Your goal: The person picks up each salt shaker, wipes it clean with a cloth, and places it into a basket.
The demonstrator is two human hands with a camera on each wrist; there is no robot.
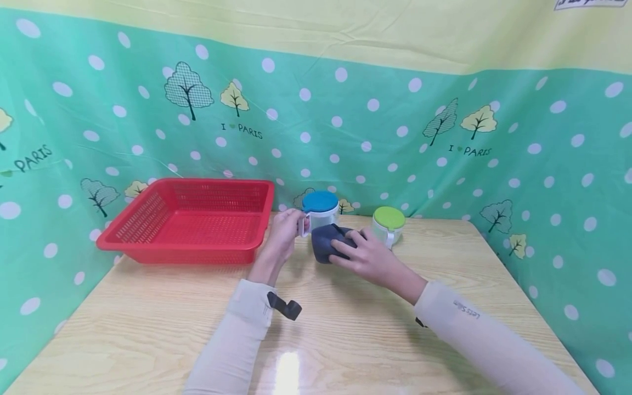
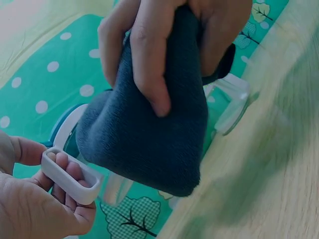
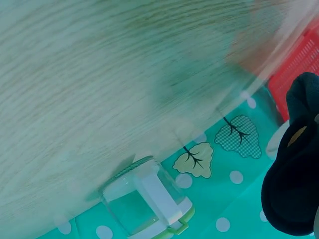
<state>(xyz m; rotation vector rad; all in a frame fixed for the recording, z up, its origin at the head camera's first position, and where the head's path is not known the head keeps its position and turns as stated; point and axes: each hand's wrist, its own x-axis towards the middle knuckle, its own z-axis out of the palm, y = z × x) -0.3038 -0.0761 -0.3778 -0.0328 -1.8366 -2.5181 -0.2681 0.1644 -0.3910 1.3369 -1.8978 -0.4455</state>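
My left hand grips the white handle of a clear jar with a blue lid, thumb on top and fingers through the loop. In the right hand is a dark navy cloth, bunched and held from above with the fingers spread over it. This cloth overlaps the lower front of the blue-lidded jar in the head view and hides most of that jar in the left wrist view. Just behind the right hand stands a second clear jar with a green lid and a white handle.
A red plastic basket with perforated walls sits at the back left of the wooden table. Behind the table hangs a green dotted curtain with printed trees, which also runs along both sides.
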